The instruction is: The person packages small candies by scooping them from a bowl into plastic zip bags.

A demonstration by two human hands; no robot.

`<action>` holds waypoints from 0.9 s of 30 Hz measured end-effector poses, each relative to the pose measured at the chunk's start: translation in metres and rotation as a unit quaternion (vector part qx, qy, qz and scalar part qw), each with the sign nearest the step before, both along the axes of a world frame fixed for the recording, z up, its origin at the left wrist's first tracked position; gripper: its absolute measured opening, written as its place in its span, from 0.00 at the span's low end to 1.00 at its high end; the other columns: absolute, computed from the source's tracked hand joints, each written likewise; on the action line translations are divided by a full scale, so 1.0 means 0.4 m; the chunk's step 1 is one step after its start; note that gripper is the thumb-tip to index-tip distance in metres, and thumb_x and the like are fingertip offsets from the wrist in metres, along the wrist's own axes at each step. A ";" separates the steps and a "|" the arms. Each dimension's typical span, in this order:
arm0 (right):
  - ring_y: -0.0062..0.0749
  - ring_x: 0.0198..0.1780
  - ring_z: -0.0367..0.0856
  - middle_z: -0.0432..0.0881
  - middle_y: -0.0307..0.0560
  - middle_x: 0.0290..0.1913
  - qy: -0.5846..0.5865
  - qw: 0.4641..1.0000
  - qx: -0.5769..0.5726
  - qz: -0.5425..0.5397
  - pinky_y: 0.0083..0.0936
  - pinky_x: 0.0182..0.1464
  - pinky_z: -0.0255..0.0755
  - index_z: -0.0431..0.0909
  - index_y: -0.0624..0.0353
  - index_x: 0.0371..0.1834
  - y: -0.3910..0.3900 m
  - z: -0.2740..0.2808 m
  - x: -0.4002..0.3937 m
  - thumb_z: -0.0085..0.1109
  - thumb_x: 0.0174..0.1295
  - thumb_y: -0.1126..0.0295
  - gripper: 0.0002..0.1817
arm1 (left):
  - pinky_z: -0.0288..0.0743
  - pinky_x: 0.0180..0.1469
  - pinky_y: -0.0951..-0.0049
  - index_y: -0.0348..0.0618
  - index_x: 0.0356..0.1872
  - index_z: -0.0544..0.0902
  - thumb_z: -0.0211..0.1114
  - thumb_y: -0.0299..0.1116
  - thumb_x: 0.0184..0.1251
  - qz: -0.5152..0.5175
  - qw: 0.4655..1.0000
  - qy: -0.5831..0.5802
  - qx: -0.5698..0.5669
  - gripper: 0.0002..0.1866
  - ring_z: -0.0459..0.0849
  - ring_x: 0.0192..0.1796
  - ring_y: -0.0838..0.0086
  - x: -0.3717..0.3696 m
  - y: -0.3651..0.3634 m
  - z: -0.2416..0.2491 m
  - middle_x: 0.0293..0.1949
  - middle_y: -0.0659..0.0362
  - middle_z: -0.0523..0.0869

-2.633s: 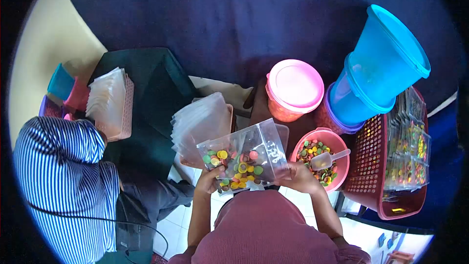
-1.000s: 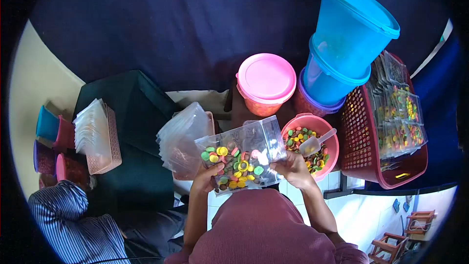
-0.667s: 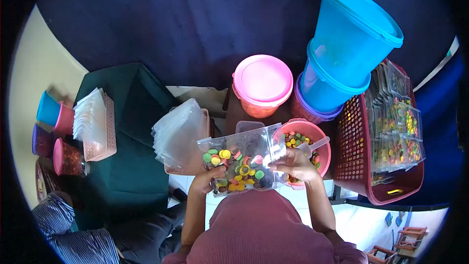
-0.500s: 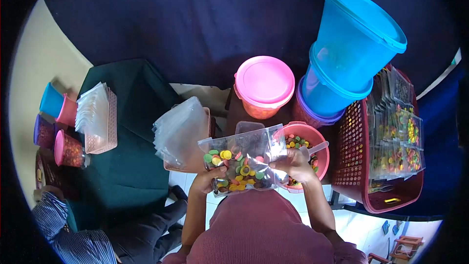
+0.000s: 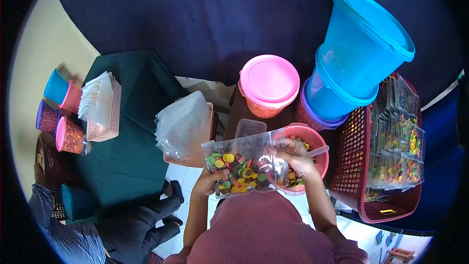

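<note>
In front of my chest is a clear plastic bag [image 5: 239, 166], partly filled with small round pieces in green, yellow, orange, red and brown. My left hand [image 5: 211, 181] grips its lower left edge, thumb on the front. At the bag's right end, my right hand [image 5: 295, 156] pinches the plastic near the upper corner. Just behind that hand stands a pink bowl [image 5: 322, 139] of the same pieces, with a clear-handled scoop [image 5: 320, 151] resting in it. The bag covers part of the bowl.
Left of the bag, a basket [image 5: 178, 163] holds a stack of flat clear bags [image 5: 185, 122]. A pink-lidded tub [image 5: 269, 80] and stacked blue tubs [image 5: 359, 49] stand behind. A maroon basket [image 5: 349, 166] at right holds filled bags [image 5: 403, 142]. Another person [image 5: 122, 230] is at lower left.
My right hand has shifted slightly up along the bag's right end, fingers nearer the upper corner. My left hand keeps its grip. The view has turned a little.
</note>
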State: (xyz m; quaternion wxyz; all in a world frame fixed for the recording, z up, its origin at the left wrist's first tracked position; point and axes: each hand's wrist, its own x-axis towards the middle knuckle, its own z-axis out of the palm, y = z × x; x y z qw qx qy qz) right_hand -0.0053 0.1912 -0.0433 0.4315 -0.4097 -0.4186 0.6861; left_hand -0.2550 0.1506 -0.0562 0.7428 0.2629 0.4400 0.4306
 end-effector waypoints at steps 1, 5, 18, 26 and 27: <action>0.25 0.40 0.77 0.78 0.43 0.36 0.000 1.000 0.000 0.001 0.21 0.45 0.70 0.73 0.65 0.38 0.009 -0.004 -0.006 0.56 0.51 0.80 0.10 | 0.72 0.36 0.80 0.42 0.43 0.71 0.65 0.27 0.45 0.001 1.000 0.000 0.000 0.20 0.76 0.35 0.79 -0.005 0.000 -0.009 0.34 0.63 0.77; 0.19 0.35 0.75 0.79 0.40 0.33 0.003 1.000 0.001 -0.026 0.16 0.38 0.68 0.75 0.62 0.36 0.044 0.004 -0.026 0.59 0.51 0.74 0.09 | 0.73 0.38 0.79 0.41 0.44 0.70 0.66 0.26 0.46 0.000 1.000 -0.012 -0.012 0.22 0.77 0.36 0.78 -0.013 0.001 -0.008 0.36 0.62 0.78; 0.13 0.27 0.71 0.75 0.36 0.24 -0.155 0.980 0.096 -0.075 0.13 0.28 0.64 0.75 0.63 0.29 0.063 0.022 -0.127 0.55 0.53 0.74 0.04 | 0.73 0.38 0.74 0.40 0.42 0.70 0.63 0.23 0.46 -0.008 0.999 0.017 -0.034 0.19 0.77 0.36 0.75 -0.107 0.035 -0.044 0.35 0.60 0.77; 0.23 0.41 0.74 0.76 0.42 0.38 -0.029 0.999 -0.002 -0.015 0.21 0.43 0.69 0.71 0.63 0.43 0.050 0.023 -0.166 0.51 0.54 0.78 0.12 | 0.74 0.35 0.76 0.38 0.42 0.70 0.62 0.25 0.49 -0.041 0.999 -0.021 -0.011 0.17 0.79 0.33 0.72 -0.167 0.085 -0.015 0.35 0.59 0.78; 0.23 0.39 0.75 0.76 0.41 0.37 -0.047 0.998 -0.009 -0.039 0.20 0.44 0.68 0.71 0.64 0.42 0.047 0.019 -0.180 0.51 0.54 0.79 0.11 | 0.75 0.33 0.73 0.37 0.43 0.70 0.60 0.28 0.52 -0.049 0.998 0.012 0.034 0.16 0.80 0.30 0.68 -0.178 0.091 -0.035 0.34 0.57 0.78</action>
